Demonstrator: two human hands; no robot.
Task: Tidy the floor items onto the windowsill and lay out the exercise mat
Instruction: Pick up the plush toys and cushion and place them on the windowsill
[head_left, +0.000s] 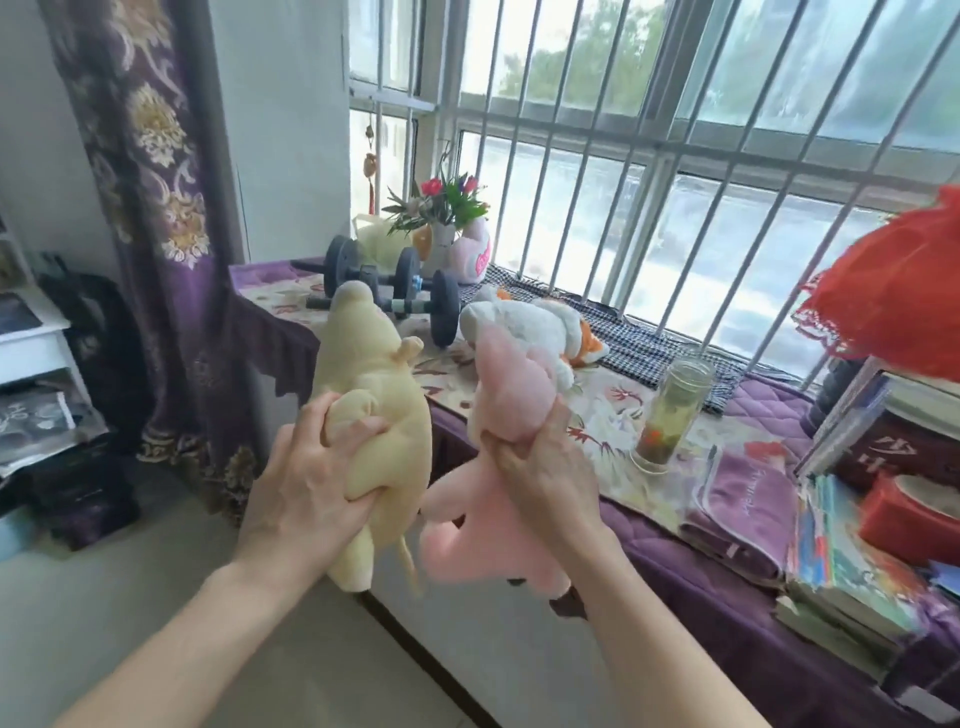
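My left hand (306, 488) grips a pale yellow plush toy (371, 358) around its middle, held upright just in front of the windowsill (727, 566). My right hand (545, 467) grips a pink plush toy (506, 395) the same way, beside the yellow one. Both toys hang over the sill's front edge, above the floor. On the sill behind them lie two black dumbbells (400, 291) and a white and orange plush toy (540, 327). No exercise mat is in view.
The sill carries a purple quilted cover, a vase of flowers (441, 228), a glass bottle (670, 410), a folded purple cloth (743, 509), stacked books (852, 587) and a red tissue box (909, 514). A purple curtain (156, 218) hangs left. White shelves (31, 353) stand far left.
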